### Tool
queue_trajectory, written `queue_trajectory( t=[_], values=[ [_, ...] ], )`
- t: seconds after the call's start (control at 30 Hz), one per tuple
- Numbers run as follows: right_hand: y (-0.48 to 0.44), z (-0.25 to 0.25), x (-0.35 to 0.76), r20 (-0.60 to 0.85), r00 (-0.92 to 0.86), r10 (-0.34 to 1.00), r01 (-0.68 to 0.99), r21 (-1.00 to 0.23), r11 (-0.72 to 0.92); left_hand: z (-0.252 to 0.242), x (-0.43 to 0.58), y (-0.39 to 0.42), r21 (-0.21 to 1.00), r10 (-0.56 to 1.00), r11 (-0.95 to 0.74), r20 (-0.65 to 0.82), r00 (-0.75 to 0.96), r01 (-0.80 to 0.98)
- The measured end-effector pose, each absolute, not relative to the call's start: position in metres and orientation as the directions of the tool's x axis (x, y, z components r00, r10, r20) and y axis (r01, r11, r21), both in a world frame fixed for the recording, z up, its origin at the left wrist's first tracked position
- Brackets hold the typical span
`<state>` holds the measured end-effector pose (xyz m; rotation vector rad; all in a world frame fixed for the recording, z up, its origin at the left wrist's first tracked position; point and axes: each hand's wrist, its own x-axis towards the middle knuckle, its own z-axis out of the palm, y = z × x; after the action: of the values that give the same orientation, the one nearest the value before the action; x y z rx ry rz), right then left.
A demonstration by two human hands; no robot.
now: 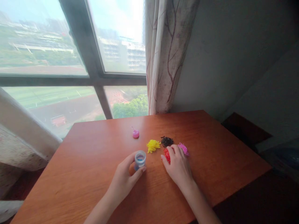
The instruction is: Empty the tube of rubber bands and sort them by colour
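- The left hand (125,179) grasps a small clear jar (140,160), thumb and fingers wrapped round its sides; the jar stands upright on the counter (93,161) with something blue inside.
- The right hand (178,166) lies palm down just right of the jar, fingertips over a red heap of small bands (166,155); whether it pinches any, I cannot tell.
- A yellow heap (153,145) sits just beyond the jar, to its right.
- A black heap (166,141) lies farther right of the jar, and a pink heap (183,148) farther still.
- A pink lid (135,134) rests well beyond the jar, toward the window (70,62).
- A curtain (167,56) hangs beyond and right of the jar.
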<state>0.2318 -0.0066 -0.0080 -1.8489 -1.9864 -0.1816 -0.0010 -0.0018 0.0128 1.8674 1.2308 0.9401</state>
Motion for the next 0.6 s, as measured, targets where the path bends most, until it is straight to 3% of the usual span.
queue_trajectory(
  t=[0.6],
  values=[
    [-0.0034,-0.0114,0.2240,0.289,-0.033,0.957,0.994,-0.090,0.062,0.0092,0.0008,-0.0025,0.828,0.930,-0.347,0.245,0.274,0.440]
  ],
)
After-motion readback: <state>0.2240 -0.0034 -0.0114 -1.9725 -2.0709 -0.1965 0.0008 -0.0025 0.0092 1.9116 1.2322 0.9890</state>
